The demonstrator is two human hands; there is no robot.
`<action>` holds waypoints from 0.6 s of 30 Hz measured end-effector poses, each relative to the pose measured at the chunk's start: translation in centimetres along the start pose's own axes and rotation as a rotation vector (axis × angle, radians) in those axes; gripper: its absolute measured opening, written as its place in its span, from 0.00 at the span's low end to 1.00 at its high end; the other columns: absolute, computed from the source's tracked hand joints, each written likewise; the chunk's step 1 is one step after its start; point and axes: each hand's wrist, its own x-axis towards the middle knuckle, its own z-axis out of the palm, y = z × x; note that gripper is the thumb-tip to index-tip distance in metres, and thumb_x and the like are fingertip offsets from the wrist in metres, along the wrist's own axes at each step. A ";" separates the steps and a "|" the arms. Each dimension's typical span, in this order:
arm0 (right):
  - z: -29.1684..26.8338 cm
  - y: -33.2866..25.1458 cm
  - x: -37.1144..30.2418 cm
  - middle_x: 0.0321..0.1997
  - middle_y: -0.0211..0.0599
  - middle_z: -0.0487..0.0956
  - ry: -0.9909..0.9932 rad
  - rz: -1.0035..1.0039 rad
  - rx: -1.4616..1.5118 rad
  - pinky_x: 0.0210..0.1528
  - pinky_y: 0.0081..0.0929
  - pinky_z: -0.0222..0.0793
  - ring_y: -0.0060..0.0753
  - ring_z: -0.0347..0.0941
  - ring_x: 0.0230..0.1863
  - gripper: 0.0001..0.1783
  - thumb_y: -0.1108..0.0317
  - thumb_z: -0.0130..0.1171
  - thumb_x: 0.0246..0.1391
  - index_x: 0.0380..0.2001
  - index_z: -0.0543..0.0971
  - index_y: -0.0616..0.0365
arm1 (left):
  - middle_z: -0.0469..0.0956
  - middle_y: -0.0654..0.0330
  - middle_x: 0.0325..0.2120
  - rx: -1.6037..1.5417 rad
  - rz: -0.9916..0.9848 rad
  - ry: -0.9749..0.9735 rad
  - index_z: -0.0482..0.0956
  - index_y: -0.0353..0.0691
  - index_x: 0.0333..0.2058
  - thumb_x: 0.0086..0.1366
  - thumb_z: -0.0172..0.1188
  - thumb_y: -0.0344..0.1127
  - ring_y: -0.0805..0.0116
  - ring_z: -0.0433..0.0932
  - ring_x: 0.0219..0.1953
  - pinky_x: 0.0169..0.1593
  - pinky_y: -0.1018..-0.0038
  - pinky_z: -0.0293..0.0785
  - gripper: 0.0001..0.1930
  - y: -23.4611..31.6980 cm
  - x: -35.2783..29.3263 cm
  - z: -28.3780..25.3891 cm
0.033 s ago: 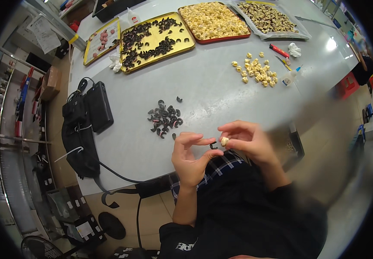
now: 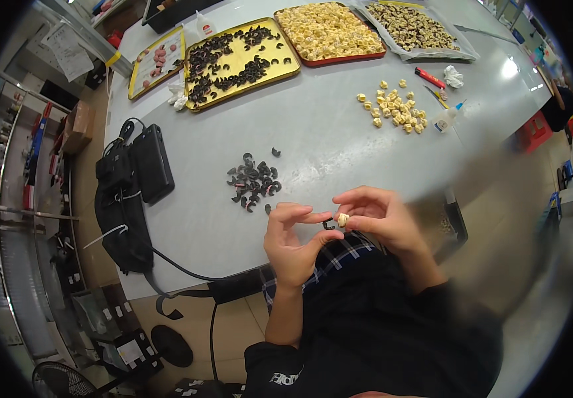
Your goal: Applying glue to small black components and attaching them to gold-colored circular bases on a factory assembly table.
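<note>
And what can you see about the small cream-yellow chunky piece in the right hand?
The small cream-yellow chunky piece is pinched in the bare right hand. It looks blocky and solid, perhaps plastic, but it's too small to be sure. It's close beside the curved black piece in the bare left hand; I can't tell whether they touch.

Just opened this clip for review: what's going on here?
A person's left hand pinches a small black curved piece, and the right hand holds a small cream piece close beside it. I can't tell if they touch. On the grey table lie a cluster of black pieces and another of cream ones.
</note>
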 end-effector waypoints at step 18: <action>-0.4 -0.3 0.5 0.36 0.37 0.79 -0.180 0.203 0.036 0.43 0.20 0.70 0.24 0.75 0.38 0.18 0.78 0.62 0.46 0.43 0.73 0.67 | 0.78 0.60 0.30 -0.030 -0.029 -0.107 0.76 0.38 0.33 0.33 0.75 0.23 0.70 0.70 0.37 0.41 0.74 0.66 0.24 -0.1 -0.4 -0.2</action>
